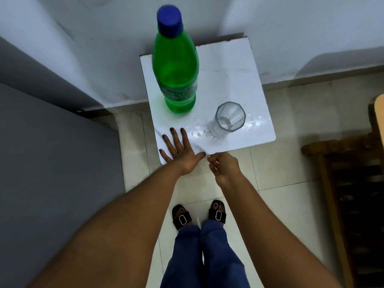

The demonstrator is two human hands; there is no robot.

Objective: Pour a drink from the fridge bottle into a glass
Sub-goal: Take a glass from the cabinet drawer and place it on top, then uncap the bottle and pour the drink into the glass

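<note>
A tall green plastic bottle (pixel 175 65) with a blue cap stands upright on the left part of a small white table (pixel 232 69). The cap is on. An empty clear glass (pixel 228 119) stands upright to the bottle's right, nearer the front edge. My left hand (pixel 180 150) lies flat on the table's front left corner, fingers spread, holding nothing. My right hand (pixel 224 168) hovers just off the table's front edge, below the glass, fingers loosely curled with nothing in them.
Water drops glisten on the table near the glass. A grey fridge side (pixel 52 152) fills the left. White walls stand behind the table. A wooden rack (pixel 353 183) is at the right. My feet in black sandals (pixel 198 215) stand on the tiled floor.
</note>
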